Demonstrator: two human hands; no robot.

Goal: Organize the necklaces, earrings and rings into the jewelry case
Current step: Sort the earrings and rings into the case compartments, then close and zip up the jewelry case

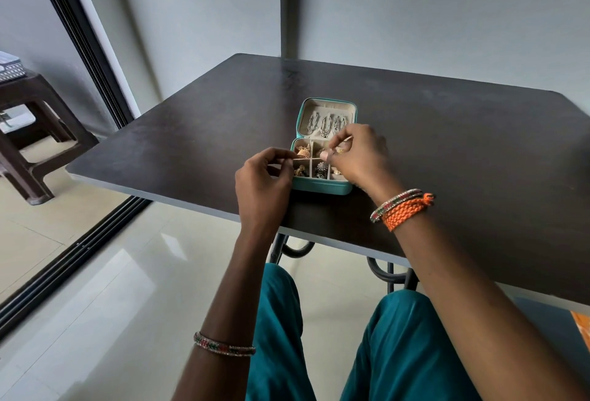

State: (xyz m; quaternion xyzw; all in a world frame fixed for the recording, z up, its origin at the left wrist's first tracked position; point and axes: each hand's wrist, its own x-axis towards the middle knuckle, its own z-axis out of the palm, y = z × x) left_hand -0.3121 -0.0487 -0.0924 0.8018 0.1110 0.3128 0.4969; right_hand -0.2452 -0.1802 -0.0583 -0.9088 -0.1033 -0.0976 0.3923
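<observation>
A small teal jewelry case [322, 188] lies open near the front edge of the dark worktop [447, 132]. Silver chain necklaces [325, 124] hang in its raised lid, and gold and dark earrings [303, 151] fill the divided tray. The left hand [263, 177] pinches something thin at the case's left edge, fingers closed together. The right hand [357, 153] hovers over the tray, thumb and forefinger pinched on a small piece too tiny to identify.

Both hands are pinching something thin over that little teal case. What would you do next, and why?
Probably lower the thin strand into a compartment of the jewelry case. The left hand and right hand hold it stretched just above the tray, the lid's hooks already carry chains, and the table shows no other loose pieces.
</observation>
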